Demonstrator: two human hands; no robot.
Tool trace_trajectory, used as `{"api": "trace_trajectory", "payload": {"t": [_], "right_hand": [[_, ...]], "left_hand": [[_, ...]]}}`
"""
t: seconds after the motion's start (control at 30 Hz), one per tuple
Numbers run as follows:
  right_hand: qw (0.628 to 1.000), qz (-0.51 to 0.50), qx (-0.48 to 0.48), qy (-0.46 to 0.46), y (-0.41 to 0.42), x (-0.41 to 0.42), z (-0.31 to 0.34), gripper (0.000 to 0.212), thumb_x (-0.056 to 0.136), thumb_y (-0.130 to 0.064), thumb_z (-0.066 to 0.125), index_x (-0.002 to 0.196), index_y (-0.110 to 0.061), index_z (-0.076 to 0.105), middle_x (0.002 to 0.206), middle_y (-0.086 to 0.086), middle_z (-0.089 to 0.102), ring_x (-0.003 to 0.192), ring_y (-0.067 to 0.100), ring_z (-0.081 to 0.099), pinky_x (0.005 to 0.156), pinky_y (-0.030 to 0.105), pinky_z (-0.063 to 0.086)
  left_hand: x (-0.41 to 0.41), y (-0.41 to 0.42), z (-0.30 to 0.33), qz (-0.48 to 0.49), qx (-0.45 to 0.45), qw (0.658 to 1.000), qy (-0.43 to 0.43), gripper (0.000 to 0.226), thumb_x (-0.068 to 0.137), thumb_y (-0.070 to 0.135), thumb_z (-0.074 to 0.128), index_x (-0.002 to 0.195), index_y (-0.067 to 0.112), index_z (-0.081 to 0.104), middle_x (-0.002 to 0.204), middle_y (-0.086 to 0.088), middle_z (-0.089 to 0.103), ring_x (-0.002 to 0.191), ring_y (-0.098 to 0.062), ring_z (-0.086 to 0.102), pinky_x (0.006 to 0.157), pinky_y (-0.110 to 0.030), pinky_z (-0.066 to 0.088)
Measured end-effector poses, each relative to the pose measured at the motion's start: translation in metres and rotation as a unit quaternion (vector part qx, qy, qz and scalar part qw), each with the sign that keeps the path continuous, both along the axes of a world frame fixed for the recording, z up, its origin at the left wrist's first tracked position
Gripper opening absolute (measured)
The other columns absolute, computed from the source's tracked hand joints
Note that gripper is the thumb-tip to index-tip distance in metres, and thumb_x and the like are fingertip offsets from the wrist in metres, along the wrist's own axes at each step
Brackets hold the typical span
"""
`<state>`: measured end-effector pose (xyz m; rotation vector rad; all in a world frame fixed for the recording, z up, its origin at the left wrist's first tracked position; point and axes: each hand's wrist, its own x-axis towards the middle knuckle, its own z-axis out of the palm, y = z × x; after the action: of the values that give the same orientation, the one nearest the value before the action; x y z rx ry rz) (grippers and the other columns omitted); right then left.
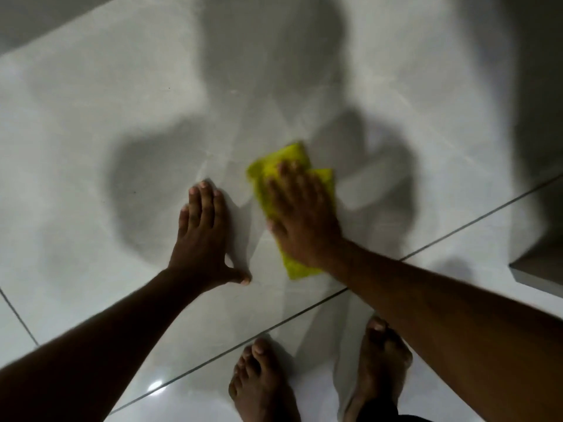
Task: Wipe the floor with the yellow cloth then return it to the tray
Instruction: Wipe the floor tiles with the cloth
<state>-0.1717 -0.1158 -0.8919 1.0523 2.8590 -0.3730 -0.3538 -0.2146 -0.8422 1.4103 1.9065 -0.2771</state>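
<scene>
The yellow cloth (288,158) lies flat on the pale glossy floor tiles (122,102), a little right of centre. My right hand (301,214) presses down on it with the palm, fingers spread, covering its middle; cloth shows beyond the fingertips and below the wrist. The cloth and hand are blurred. My left hand (202,236) rests flat on the bare tile just left of the cloth, fingers together, thumb out, holding nothing. No tray is in view.
My two bare feet (262,382) stand on the tile at the bottom centre, just behind a dark grout line (457,229). A low ledge or step edge (536,269) sits at the right. Shadows of my body fall across the floor ahead.
</scene>
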Motion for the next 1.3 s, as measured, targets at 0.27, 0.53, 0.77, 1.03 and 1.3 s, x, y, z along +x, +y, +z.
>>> {"api": "trace_trajectory", "payload": {"t": [0.27, 0.53, 0.77, 1.03, 1.3], "right_hand": [[0.997, 0.019, 0.01, -0.075, 0.069, 0.149, 0.003, 0.063, 0.101, -0.047, 0.026, 0.151, -0.009, 0.03, 0.158, 0.023, 0.029, 0.147, 0.044, 0.02, 0.114, 0.06, 0.028], [0.989, 0.14, -0.047, 0.013, -0.03, 0.024, 0.004, 0.072, 0.092, -0.045, 0.046, 0.154, -0.014, 0.024, 0.163, 0.012, 0.019, 0.151, 0.036, 0.011, 0.121, 0.055, 0.014], [0.968, -0.232, -0.091, -0.004, -0.056, 0.072, 0.042, 0.089, 0.083, -0.061, 0.056, 0.148, -0.006, 0.031, 0.151, 0.026, 0.037, 0.138, 0.044, 0.034, 0.11, 0.056, 0.034], [0.562, -0.741, -0.325, 0.172, -0.11, 0.076, 0.052, 0.063, 0.057, -0.04, 0.076, 0.108, -0.004, 0.065, 0.101, 0.013, 0.07, 0.084, 0.028, 0.063, 0.074, 0.04, 0.052], [0.716, -0.55, -0.36, 0.234, -0.033, 0.028, 0.22, 0.02, 0.072, -0.021, 0.073, 0.084, -0.006, 0.069, 0.074, 0.006, 0.064, 0.071, 0.021, 0.056, 0.062, 0.028, 0.04]], "left_hand": [[-0.001, -0.003, -0.003, -0.005, 0.008, 1.0, 0.0, 0.17, 0.032, 0.081, 0.075, 0.149, 0.006, -0.023, 0.157, -0.019, -0.032, 0.143, -0.035, -0.033, 0.118, -0.049, -0.008], [0.006, 0.002, -0.001, -0.013, 0.001, 0.999, 0.029, 0.17, 0.031, 0.077, 0.079, 0.149, 0.002, -0.018, 0.158, -0.024, -0.025, 0.145, -0.04, -0.025, 0.119, -0.053, 0.0], [0.033, 0.013, 0.018, -0.062, 0.019, 0.995, 0.072, 0.165, 0.033, 0.054, 0.092, 0.149, -0.005, -0.009, 0.159, -0.032, -0.01, 0.148, -0.045, -0.009, 0.121, -0.053, 0.008], [0.068, 0.003, 0.018, -0.08, 0.08, 0.993, -0.008, 0.087, 0.073, 0.005, 0.067, 0.149, 0.013, 0.025, 0.154, -0.032, 0.019, 0.14, -0.053, 0.022, 0.09, -0.059, 0.049], [0.063, 0.013, 0.163, 0.102, -0.036, 0.994, -0.016, 0.116, 0.069, 0.008, 0.074, 0.148, -0.007, -0.009, 0.161, -0.028, -0.006, 0.15, -0.037, -0.008, 0.122, -0.041, 0.01]]}}
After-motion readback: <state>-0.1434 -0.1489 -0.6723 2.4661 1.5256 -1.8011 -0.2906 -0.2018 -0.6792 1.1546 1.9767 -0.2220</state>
